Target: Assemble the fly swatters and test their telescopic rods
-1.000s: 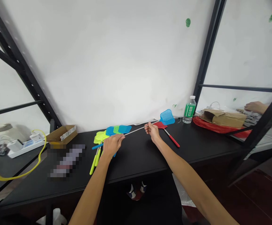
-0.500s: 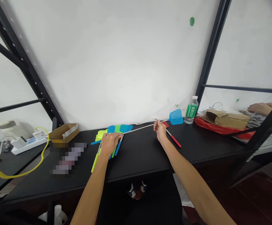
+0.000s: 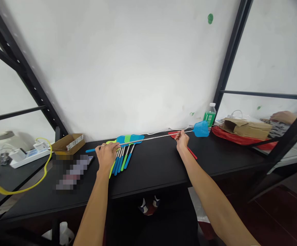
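Note:
A blue fly swatter with a long metal rod stretches between my two hands, above the black desk. My left hand is closed on the rod near its blue handle, which sticks out to the left. My right hand pinches the rod a little short of the blue mesh head. Behind that hand lies a red fly swatter, partly hidden by it. Several fly swatters with blue, green and yellow heads lie side by side right of my left hand, their handles pointing toward me.
On the right stand a water bottle and a cardboard box on red plastic. To the left are an open cardboard box, a power strip and a yellow cable. Another person's hand shows far right. Black shelf posts flank the desk.
My hands have moved apart, the left one leftward and the right one rightward. The blue fly swatter's rod now looks longer, with its head farther right and its handle farther left.

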A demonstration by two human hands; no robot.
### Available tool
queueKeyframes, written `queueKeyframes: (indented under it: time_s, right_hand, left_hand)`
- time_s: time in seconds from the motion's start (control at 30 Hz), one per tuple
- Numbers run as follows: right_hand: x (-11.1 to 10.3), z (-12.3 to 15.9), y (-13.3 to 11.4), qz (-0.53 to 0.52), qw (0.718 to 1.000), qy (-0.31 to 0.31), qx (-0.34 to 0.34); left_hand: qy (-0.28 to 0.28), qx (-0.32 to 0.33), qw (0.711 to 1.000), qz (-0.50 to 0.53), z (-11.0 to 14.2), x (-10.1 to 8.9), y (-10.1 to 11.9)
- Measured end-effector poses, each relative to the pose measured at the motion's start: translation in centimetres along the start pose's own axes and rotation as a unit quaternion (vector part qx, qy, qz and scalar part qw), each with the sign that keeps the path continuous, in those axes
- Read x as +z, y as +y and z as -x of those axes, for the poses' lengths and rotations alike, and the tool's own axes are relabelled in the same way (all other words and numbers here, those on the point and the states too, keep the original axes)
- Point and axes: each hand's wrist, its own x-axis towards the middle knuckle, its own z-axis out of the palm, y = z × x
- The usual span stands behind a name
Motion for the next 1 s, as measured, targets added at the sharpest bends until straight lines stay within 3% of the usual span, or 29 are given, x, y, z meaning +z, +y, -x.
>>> queueKeyframes:
  time_s: [0.3,0.57,0.63,0.7,0.8,1.0]
  right_hand:
    - [-0.3,-0.3,-0.6,0.018,0.999,0.015,-0.023]
    - [0.7,0.8,0.0,-0.053,0.998,-0.004,0.021]
    - [0.8,1.0,-0.1,-0.065,0.997,-0.022,0.027]
    - [1.0,1.4,-0.1,-0.068,0.996,-0.049,0.035]
    - [1.4,2.2,0.0,-0.064,0.992,-0.099,0.047]
    - [2.2,3.5,0.4,-0.074,0.981,-0.161,0.074]
  left_hand:
    - [0.067,-0.031,0.997,0.011,0.3,-0.5,-1.4]
    - [0.235,-0.037,0.963,0.126,0.0,-0.8,2.3]
    - [0.204,-0.045,0.955,0.209,-0.1,-0.4,3.4]
    - [0.113,-0.079,0.941,0.309,0.0,0.2,4.3]
    - [0.010,-0.138,0.885,0.444,0.3,1.0,4.8]
    - [-0.001,-0.246,0.789,0.563,0.1,1.6,4.1]
